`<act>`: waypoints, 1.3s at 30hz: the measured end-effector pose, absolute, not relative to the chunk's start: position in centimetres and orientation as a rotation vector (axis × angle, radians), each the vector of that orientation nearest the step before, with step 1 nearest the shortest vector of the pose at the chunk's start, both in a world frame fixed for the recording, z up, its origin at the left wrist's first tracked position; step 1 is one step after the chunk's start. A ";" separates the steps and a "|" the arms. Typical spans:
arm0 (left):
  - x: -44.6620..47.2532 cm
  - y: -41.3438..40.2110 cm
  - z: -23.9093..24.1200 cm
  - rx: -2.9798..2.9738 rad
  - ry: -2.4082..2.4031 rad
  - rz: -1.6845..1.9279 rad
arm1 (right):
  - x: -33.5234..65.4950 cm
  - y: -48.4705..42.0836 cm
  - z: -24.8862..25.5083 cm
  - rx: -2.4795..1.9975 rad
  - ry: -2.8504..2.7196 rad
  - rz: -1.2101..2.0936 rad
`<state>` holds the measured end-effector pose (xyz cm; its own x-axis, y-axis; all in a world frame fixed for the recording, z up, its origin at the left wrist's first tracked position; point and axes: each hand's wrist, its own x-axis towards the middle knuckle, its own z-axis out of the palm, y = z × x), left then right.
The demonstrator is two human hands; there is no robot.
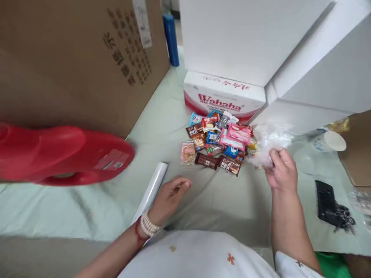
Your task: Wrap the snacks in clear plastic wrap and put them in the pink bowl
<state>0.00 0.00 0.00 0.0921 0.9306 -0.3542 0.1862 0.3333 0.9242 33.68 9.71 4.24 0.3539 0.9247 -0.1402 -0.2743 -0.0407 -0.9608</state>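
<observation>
R hand (pixel 282 170) pinches plastic bag (pixel 272 139), prob. as it's flimsy, just beside snacks (pixel 223 141); L hand (pixel 171 194) loosely curled, empty. Snacks heaped on counter (pixel 228 206) by Wahaha box (pixel 223 98), prob. for easy reach.

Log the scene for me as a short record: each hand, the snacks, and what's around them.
Left hand: loosely curled, nothing visible in it, next to white roll
Right hand: pinching clear plastic
Snacks: wrapped, piled together
Behind snacks: Wahaha box
Far left: red container, cardboard box
Far right: white cup
</observation>
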 end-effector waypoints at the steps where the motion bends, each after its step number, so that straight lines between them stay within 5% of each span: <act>1: 0.9 0.2 0.0 1.041 1.305 0.806 | 32.3 7.8 3.3 -1.254 -0.663 1.259; 5: 4.3 1.2 -0.5 0.776 0.949 0.836 | 27.3 1.6 0.5 -1.359 -0.555 1.609; 9: 6.9 1.5 -1.8 0.684 0.723 0.691 | 24.3 -0.6 -1.3 -1.431 -0.638 1.528; 20: 4.7 -0.4 -2.3 0.569 0.959 0.916 | 24.0 0.2 -1.7 -1.497 -1.080 1.339; 30: 3.8 -1.6 -2.3 0.788 1.160 1.098 | 25.2 -2.1 -2.0 -1.549 -0.890 1.118; 35: 2.8 -1.0 -2.4 0.450 1.123 1.332 | 26.5 -2.9 -2.0 -1.450 -0.637 1.172; 39: 1.5 -0.8 -2.6 0.355 1.101 1.386 | 29.3 -4.5 -2.3 -1.785 -0.885 1.197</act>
